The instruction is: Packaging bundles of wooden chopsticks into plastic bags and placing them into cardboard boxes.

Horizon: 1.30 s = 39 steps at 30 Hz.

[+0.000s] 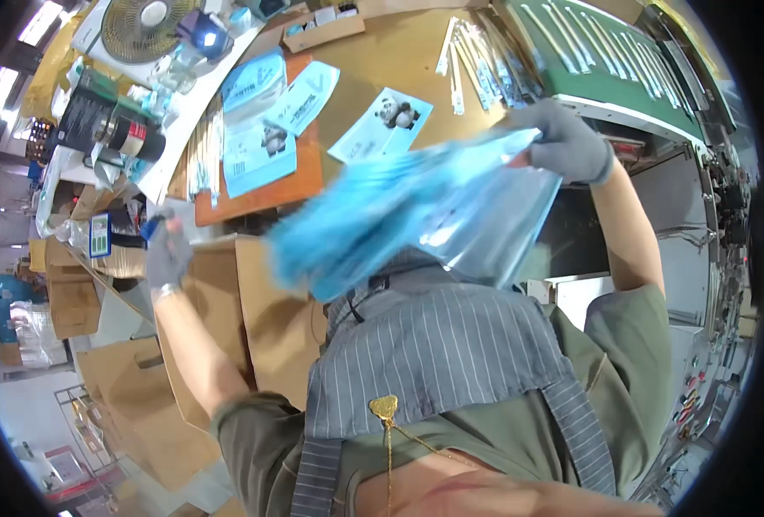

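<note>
My right hand [567, 142], in a grey glove, grips the upper corner of a bunch of blue, partly clear plastic bags [477, 215]. The bags stretch left across the front of my apron, and their left end is smeared by motion. My left hand [171, 254], gloved with bare fingertips, is out to the left beside the bench, well apart from the bags. Its fingers are drawn together near a small blue object [150, 227]; what they hold is too blurred to name.
On the bench [399, 56] lie light-blue panda-printed bags [386, 121] and several slim wrapped sticks [477, 65]. More sticks rest on a green tray [589, 60]. A fan [145, 26] stands back left; open cardboard boxes [205, 319] sit below the bench.
</note>
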Each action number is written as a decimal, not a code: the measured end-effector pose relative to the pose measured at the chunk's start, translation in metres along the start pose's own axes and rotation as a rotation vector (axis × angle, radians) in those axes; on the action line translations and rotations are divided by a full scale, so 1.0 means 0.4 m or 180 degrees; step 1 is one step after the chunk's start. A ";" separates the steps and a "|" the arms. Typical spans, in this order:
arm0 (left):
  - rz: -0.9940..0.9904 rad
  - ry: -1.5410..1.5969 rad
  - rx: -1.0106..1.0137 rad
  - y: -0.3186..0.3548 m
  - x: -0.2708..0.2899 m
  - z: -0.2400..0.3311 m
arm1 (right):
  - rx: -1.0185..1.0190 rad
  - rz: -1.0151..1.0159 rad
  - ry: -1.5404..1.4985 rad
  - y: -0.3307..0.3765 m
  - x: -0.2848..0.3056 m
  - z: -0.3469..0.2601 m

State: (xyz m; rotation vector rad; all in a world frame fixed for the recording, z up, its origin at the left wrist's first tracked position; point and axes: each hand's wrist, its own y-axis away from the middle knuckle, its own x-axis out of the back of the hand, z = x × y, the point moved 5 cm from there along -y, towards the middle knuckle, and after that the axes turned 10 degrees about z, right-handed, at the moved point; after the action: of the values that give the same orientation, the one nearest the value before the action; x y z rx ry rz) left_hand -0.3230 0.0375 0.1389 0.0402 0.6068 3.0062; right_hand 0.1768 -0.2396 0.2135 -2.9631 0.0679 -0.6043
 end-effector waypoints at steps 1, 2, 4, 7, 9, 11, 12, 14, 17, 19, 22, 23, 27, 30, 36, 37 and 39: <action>-0.0202 -0.0243 -0.0259 0.011 0.002 -0.023 | 0.0006 0.0289 -0.0250 0.004 0.035 0.021; -0.0475 -0.1177 -0.0729 0.058 -0.049 -0.048 | -0.0094 0.0571 -0.0413 0.002 0.060 0.033; -0.1172 -0.3109 -0.1917 0.249 -0.155 -0.169 | -0.0191 0.0245 -0.0374 -0.001 0.111 0.101; -0.2318 -0.4065 -0.3661 0.428 -0.307 -0.245 | -0.0408 0.0539 0.0418 -0.068 0.094 0.131; -0.2621 -0.3476 -0.2465 0.411 -0.282 -0.229 | -0.0690 0.0440 0.0645 -0.109 0.057 0.136; -0.2728 -0.2789 -0.1288 0.415 -0.269 -0.222 | -0.0907 0.0264 0.0881 -0.155 0.014 0.163; -0.2136 -0.4563 -0.0950 0.400 -0.251 -0.235 | -0.0771 -0.0034 0.0138 -0.186 -0.031 0.189; -0.1150 -0.6120 -0.0625 0.407 -0.214 -0.239 | -0.0829 -0.0516 -0.0709 -0.244 -0.101 0.270; -0.1407 -0.4298 -0.1866 0.426 -0.166 -0.325 | -0.0671 -0.0161 -0.1435 -0.279 -0.172 0.365; -0.1229 -0.2540 -0.0703 0.383 -0.196 -0.379 | -0.0807 -0.0157 -0.0957 -0.296 -0.190 0.458; -0.0698 -0.0458 0.0704 0.268 -0.298 -0.472 | -0.1875 -0.0341 0.0426 -0.306 -0.230 0.484; -0.0647 0.0109 0.1038 0.221 -0.338 -0.514 | -0.1885 -0.0384 0.0435 -0.304 -0.239 0.497; -0.0570 0.1460 0.1443 0.069 -0.484 -0.551 | -0.1786 -0.0308 -0.0760 -0.287 -0.224 0.539; -0.0731 0.0824 0.0946 0.043 -0.509 -0.537 | -0.1663 -0.0280 -0.0230 -0.276 -0.239 0.524; -0.0195 0.0419 -0.0619 0.116 -0.524 -0.403 | -0.1373 -0.0031 -0.0706 -0.248 -0.216 0.497; -0.0167 0.0598 -0.0678 0.121 -0.526 -0.398 | -0.1329 0.0042 -0.0924 -0.243 -0.206 0.478; -0.0175 0.0305 -0.0640 0.098 -0.517 -0.429 | -0.1498 -0.0070 -0.0761 -0.239 -0.207 0.505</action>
State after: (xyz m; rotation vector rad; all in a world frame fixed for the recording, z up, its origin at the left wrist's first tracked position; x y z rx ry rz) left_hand -0.1265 -0.0810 -0.0063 -0.1302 0.3043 3.0120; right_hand 0.1821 -0.1180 0.0085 -3.4706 0.1787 -0.2559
